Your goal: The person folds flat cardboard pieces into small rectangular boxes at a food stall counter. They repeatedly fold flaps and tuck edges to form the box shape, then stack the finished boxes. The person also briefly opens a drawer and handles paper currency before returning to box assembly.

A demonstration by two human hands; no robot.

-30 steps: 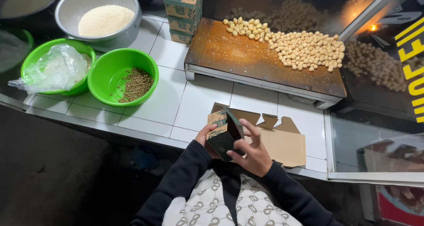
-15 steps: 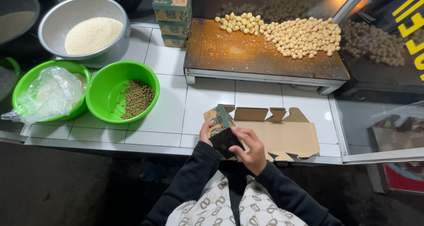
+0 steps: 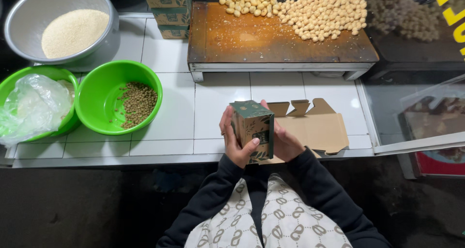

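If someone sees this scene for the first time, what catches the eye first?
The small dark green box at the centre, held upright between the left hand and right hand. Then the bright green bowl with small pellets on the left, and the heap of pale balls on the wooden board above.

Small food-production and packing station, likely a snack stall or shop kitchen. Indicators: white tiled counter (image 3: 218, 102); wooden board (image 3: 271, 39) on a raised stand carrying a heap of pale dough balls (image 3: 315, 13); metal basin (image 3: 58, 20) with fine crumbs; two green bowls, one (image 3: 104, 90) holding small brown pellets, one (image 3: 14, 78) holding a plastic bag; stacked printed cartons (image 3: 167, 8); flat unfolded cardboard blanks (image 3: 315, 129) at the counter edge.
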